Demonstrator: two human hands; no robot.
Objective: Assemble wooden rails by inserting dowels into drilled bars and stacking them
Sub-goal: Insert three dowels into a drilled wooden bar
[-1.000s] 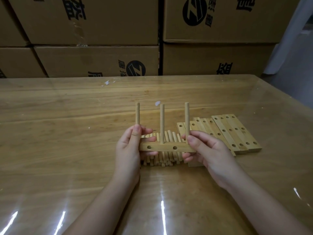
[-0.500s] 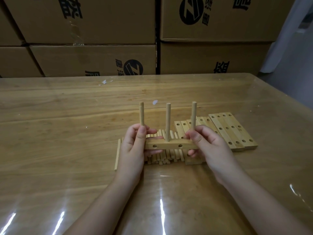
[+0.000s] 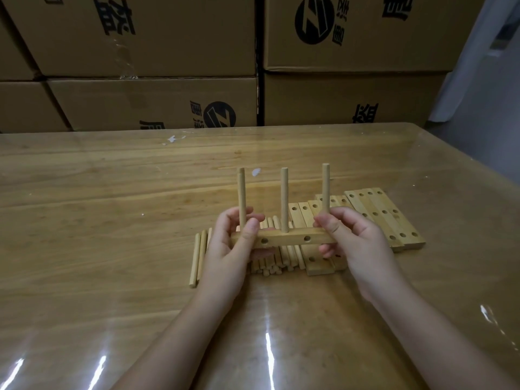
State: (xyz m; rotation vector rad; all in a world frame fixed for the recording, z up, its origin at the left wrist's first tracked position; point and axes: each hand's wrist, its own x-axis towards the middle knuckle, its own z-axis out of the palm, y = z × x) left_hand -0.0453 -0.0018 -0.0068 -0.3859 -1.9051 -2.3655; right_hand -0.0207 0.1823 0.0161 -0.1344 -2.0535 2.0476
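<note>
Head view showed a drilled bar [image 3: 284, 239] held just above the table [image 3: 112, 220], the left hand [image 3: 228, 249] and right hand [image 3: 357, 249] each with fingers clamped on one end. Three upright dowels [image 3: 284, 201] stood in it, seemingly fully seated. Loose dowels [image 3: 281, 258] lay beneath, spare bars [image 3: 385, 218] to the right

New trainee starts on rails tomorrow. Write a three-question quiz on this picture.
1. True or false: three dowels stand upright in the bar held by the left hand and right hand.
2. Where do the spare drilled bars lie, relative to the loose dowels? A to their left; B to their right; C none in view.
3. Fill in: the held bar's near face shows ___ empty holes.
Key: 1 true; 2 B; 3 two.
</note>
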